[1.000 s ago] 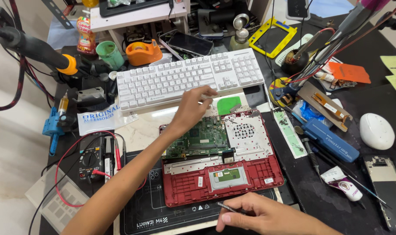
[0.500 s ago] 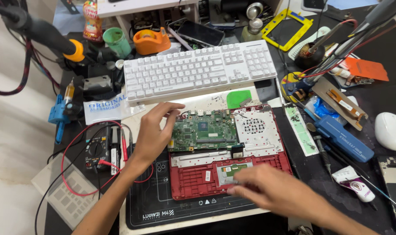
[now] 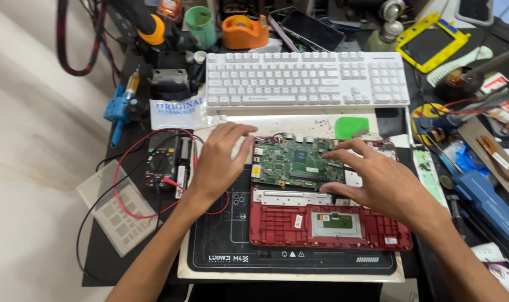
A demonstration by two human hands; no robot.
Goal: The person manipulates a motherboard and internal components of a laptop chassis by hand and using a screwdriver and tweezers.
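My left hand (image 3: 218, 162) sits at the left edge of the green board (image 3: 296, 162), fingers loosely spread and curled over the board's corner, gripping nothing that I can make out. My right hand (image 3: 386, 187) comes in from the other side, fingers fanned wide, tips resting on the board's right edge and the thumb down by its lower edge; it looks set to pinch the edge, though I cannot tell whether it has closed on it. The board lies flat in the upper half of the red shell (image 3: 327, 223), which rests on the black mat (image 3: 221, 246). As I judge it, doing this well means keeping both hands on the bare edges, away from the chips in the middle, lifting evenly so the board stays level, and stopping at any tug, since a connector or screw may be hidden under my palms. The shell is the main container here: it holds the board up top, a grey touchpad panel (image 3: 335, 222) lower down, and open ribbed bays either side. Just left of the mat sits a multimeter (image 3: 158, 162) with red leads looped around it; behind the mat is a white keyboard (image 3: 305, 78), and beyond that a green cup (image 3: 200, 23), whose contents I cannot see.
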